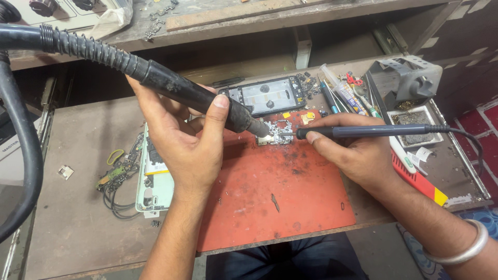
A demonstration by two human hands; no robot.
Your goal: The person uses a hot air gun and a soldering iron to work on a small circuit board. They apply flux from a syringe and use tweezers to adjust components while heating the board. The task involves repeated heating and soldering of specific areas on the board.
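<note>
1. Far left: thick black hose [21,155] loops off the frame edge; its source is cut off. Pale device with knobs [52,10] at top left is only partly in view.
2. Left of the mat: opened phone body [153,181], white-edged, half hidden behind the left forearm. Beside it a small green board with black wires [116,181]; detail too fine to read.
3. Left hand [181,140]: fingers and thumb wrapped tight around the black hot-air handpiece [192,96], thumb pressed on top. Nozzle points down-right at the circuit board [277,132], ending just beside it; contact unclear.
4. Circuit board sits at the top edge of the red mat [275,197], between the two tool tips. Components too small to make out.
5. Behind it: black phone frame [270,96] lying flat, pale inner panel facing up.
6. Right hand [353,153]: fingers closed pen-style on the dark soldering iron [373,131], index finger along the barrel. Tip is at the board's right edge; the tip itself is blurred.
7. Right rear: cluster of pens and tubes [345,96], lower ends hidden by the hand.
8. Far right: grey metal iron stand [404,80]; its square white tray [415,122] holds dark, gritty residue. Iron's cord crosses over it.
9. Silver bangle [461,249] on the right wrist, partly cut off.
</note>
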